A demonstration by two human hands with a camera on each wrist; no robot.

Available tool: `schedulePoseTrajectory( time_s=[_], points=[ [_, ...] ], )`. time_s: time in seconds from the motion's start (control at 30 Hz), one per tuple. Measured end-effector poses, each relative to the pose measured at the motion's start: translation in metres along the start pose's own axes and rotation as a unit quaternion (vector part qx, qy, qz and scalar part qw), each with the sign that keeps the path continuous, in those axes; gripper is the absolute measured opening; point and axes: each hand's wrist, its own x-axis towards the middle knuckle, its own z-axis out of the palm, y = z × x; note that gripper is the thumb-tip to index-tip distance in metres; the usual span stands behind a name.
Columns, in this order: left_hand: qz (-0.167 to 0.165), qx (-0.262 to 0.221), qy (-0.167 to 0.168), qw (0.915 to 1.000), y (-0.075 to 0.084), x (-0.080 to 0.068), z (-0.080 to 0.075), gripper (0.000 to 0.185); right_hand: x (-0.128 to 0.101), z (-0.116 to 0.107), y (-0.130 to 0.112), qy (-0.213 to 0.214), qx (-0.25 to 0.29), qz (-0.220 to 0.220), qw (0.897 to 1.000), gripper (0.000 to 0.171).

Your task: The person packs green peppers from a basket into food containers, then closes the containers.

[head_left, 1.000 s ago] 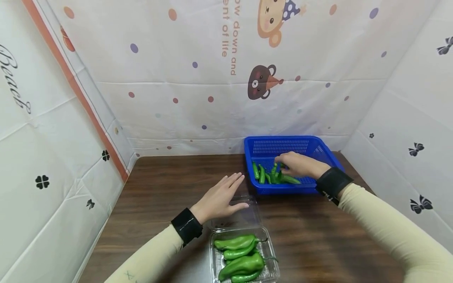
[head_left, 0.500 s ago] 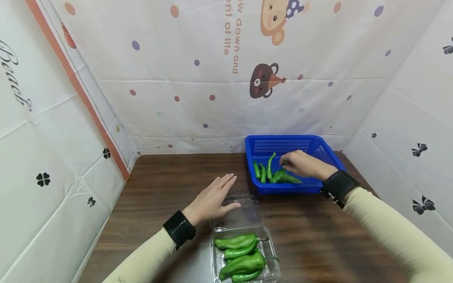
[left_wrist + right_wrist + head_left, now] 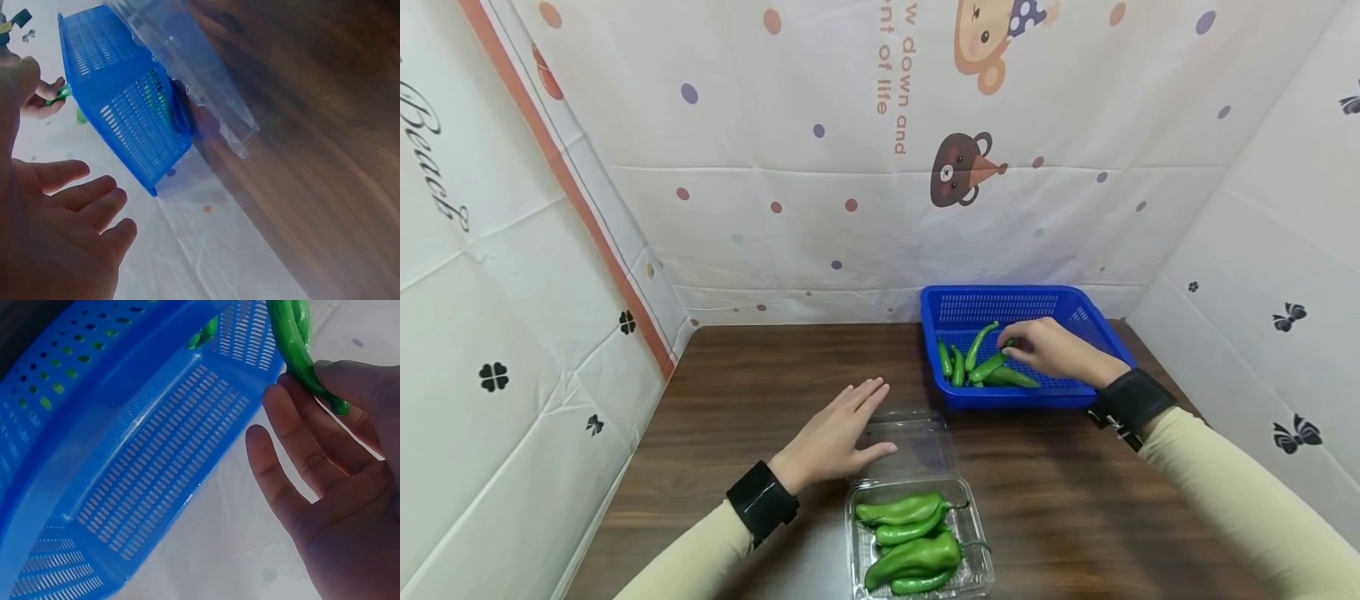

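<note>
Head view: the right hand (image 3: 1054, 351) reaches into the blue basket (image 3: 1078, 317) and pinches a green pepper (image 3: 987, 367) by its near end. The pepper's long axis runs away from the fingertips toward the person's left, and its far tip is among 4 or so other peppers lying just left of the grip. The left hand (image 3: 833, 437) is flat, fingers straight, holding nothing, resting on or just over the open lid of the clear plastic clamshell (image 3: 917, 517), well apart from the basket. The clamshell's tray, nearer the person than that hand, holds about 4 larger green peppers. The right hand is plainly the nearer one to the basket.

Left wrist view: the left hand (image 3: 59, 237) shows straight, spread fingers with nothing in them; the basket (image 3: 125, 119) and the clear lid (image 3: 206, 94) lie beyond it.

Right wrist view: the right hand (image 3: 337, 469) has thumb and forefinger closed on the pepper (image 3: 294, 344), the other fingers loose; the pepper stretches away from the pinch over the basket wall (image 3: 156, 456).

Against the frame 0.5 s ago, the right hand has drawn slightly back toward the person's right with the pepper, and the left hand has slid nearer the person.
</note>
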Motion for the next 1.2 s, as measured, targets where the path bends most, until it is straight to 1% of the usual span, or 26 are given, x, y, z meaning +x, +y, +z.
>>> schedulePoseTrajectory(
  time_s=[0.3,0.57,0.77,0.93,1.2],
  points=[
    [0.007,-0.015,-0.014,0.9998,0.008,-0.021,-0.006,0.087,-0.011,0.003,-0.004,0.024,0.025,0.011,0.999,0.015],
    [0.018,-0.033,-0.027,0.9989,0.015,-0.036,-0.009,0.089,-0.018,0.005,-0.01,0.047,0.04,-0.003,0.998,0.016],
    [0.028,-0.036,-0.03,0.9985,0.017,-0.048,-0.006,0.092,-0.026,0.01,-0.015,0.08,0.027,-0.01,0.996,0.015],
    [0.042,-0.03,-0.032,0.9981,0.023,-0.062,-0.003,0.099,-0.032,0.016,-0.02,0.093,0.027,-0.016,0.995,0.016],
    [0.038,-0.034,-0.048,0.9976,0.032,-0.076,-0.003,0.105,-0.041,0.018,-0.03,0.13,0.031,-0.039,0.99,0.02]
  ],
)
